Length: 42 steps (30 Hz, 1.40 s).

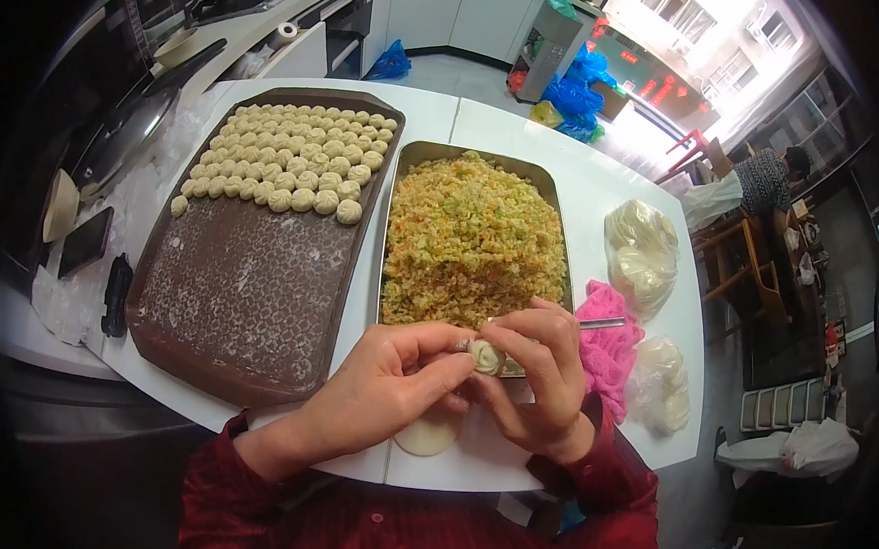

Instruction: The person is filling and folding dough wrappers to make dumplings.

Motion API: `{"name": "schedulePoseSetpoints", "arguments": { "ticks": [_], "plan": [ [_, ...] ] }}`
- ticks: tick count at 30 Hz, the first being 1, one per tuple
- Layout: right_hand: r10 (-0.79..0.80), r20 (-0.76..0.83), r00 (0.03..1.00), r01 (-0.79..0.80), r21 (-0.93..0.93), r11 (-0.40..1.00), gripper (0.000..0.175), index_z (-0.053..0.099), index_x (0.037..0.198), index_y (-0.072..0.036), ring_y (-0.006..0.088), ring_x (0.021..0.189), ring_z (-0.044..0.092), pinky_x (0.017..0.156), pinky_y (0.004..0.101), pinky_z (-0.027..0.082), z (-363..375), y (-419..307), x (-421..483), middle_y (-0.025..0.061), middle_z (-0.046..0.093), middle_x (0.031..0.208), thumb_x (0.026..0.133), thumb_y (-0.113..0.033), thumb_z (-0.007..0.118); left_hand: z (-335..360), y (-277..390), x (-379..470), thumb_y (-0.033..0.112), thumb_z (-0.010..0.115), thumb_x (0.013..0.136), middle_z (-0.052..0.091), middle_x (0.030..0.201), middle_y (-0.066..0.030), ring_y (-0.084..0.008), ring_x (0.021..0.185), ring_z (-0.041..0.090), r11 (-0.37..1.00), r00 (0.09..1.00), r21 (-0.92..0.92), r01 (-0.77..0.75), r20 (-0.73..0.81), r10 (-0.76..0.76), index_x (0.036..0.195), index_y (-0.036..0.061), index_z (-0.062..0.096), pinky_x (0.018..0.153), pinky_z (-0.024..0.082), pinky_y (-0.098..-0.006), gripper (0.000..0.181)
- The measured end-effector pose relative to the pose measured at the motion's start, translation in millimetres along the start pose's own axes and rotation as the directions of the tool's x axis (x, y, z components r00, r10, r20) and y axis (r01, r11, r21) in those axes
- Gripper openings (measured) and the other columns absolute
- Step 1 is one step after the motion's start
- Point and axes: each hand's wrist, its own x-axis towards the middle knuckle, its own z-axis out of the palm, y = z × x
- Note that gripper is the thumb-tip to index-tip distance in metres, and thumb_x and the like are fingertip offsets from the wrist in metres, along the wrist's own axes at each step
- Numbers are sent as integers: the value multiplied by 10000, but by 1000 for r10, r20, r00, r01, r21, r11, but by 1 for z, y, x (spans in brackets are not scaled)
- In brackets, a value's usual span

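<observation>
Between the fingertips of my left hand (399, 389) and my right hand (541, 376) is a small pleated bun (486, 357), its top twisted into folds. Both hands grip it just over the near edge of a metal tray (564, 271) heaped with chopped vegetable filling (477, 232). Under my left hand, a flat round dough wrapper (428, 435) lies partly covered on the table. To the left, a brown tray (243, 297) dusted with flour carries rows of pleated buns (291, 157) across its far half.
Right of the filling lie a pink cloth (607, 353), a metal utensil handle (602, 324) and two plastic bags of dough (640, 256). A phone (86, 242) and a black object (117, 296) lie left of the brown tray. Another person (762, 180) is at the far right.
</observation>
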Motion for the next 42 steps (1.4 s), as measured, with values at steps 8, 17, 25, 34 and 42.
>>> {"name": "schedulePoseSetpoints", "arguments": {
  "ticks": [8, 17, 25, 34, 42],
  "plan": [
    [-27, 4, 1000, 27, 4, 1000, 525, 636, 1166, -50, 310, 944, 605, 920, 502, 458, -1, 0, -1, 120, 629, 1057, 673, -97, 810, -1, 0, 0, 126, 612, 997, 684, 944, 0, -36, 804, 627, 996, 1000, 89, 2, -6, -1, 1143, -15, 663, 708, 516, -188, 209],
    [-34, 28, 999, 33, 30, 999, 521, 634, 1167, -50, 309, 944, 600, 926, 510, 453, -2, 1, 0, 120, 623, 1056, 676, -112, 797, 0, 0, -1, 109, 628, 985, 685, 975, -9, -34, 838, 622, 997, 999, 77, -33, -11, 34, 1184, -23, 643, 728, 514, -189, 239],
    [-13, 26, 1000, 12, 45, 999, 503, 640, 1150, -59, 303, 946, 602, 933, 507, 451, -3, -3, 2, 116, 622, 1063, 670, -94, 786, -1, 5, -2, 91, 640, 975, 687, 926, -14, -35, 847, 619, 995, 1000, 98, -18, 10, 17, 1177, -39, 637, 711, 495, -183, 241],
    [-28, -9, 1000, 28, 25, 999, 511, 632, 1157, -59, 301, 931, 611, 920, 503, 459, -2, 0, -1, 115, 632, 1055, 672, -98, 788, 2, -2, 0, 85, 664, 961, 671, 967, -15, -37, 857, 619, 996, 997, 48, -72, 2, 72, 1190, -23, 615, 736, 504, -182, 258],
    [-36, -40, 999, 36, -16, 999, 498, 631, 1130, -70, 295, 924, 617, 923, 502, 463, 1, 1, -2, 105, 638, 1057, 662, -105, 796, -2, 1, 0, 109, 676, 961, 663, 947, -2, -30, 841, 609, 996, 999, 84, 3, 46, -6, 1137, -16, 620, 713, 496, -180, 223]
  ]
}}
